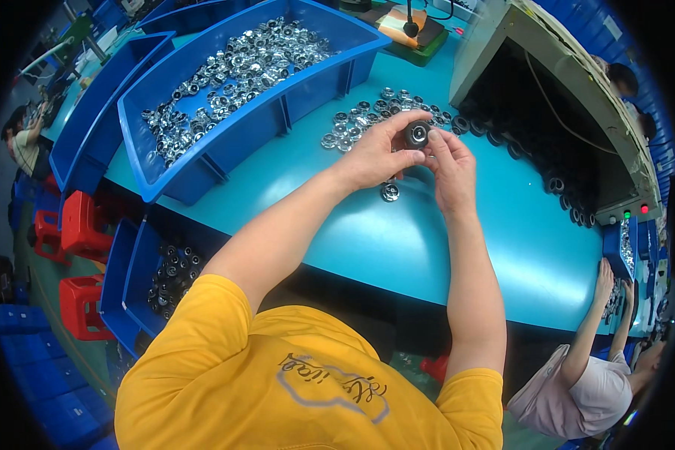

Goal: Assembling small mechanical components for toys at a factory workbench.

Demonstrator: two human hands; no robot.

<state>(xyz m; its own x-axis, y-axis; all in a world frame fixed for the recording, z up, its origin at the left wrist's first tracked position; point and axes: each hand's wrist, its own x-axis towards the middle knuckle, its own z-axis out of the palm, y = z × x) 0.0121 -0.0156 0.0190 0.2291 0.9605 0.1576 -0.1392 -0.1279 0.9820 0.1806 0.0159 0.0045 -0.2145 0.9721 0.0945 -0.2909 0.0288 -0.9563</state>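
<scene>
Between my two hands, above the turquoise table, is a small round black part (417, 134) with a silvery ring in its middle. My left hand (382, 150) wraps it from the left, thumb below and fingers over the top. From the right, my right hand (453, 161) pinches its edge with thumb and fingertips. A single silvery round part (390, 192) lies on the table just below my hands. Behind them spreads a loose group of shiny metal round parts (345, 131), partly covered by my left hand.
A large blue bin (225, 124) of silvery parts stands at the left. At the right is a grey box-like machine (577, 30), with dark rings (495, 138) lined along its opening. A co-worker (577, 390) works at the lower right. Red stools (82, 225) stand left of the table (337, 244).
</scene>
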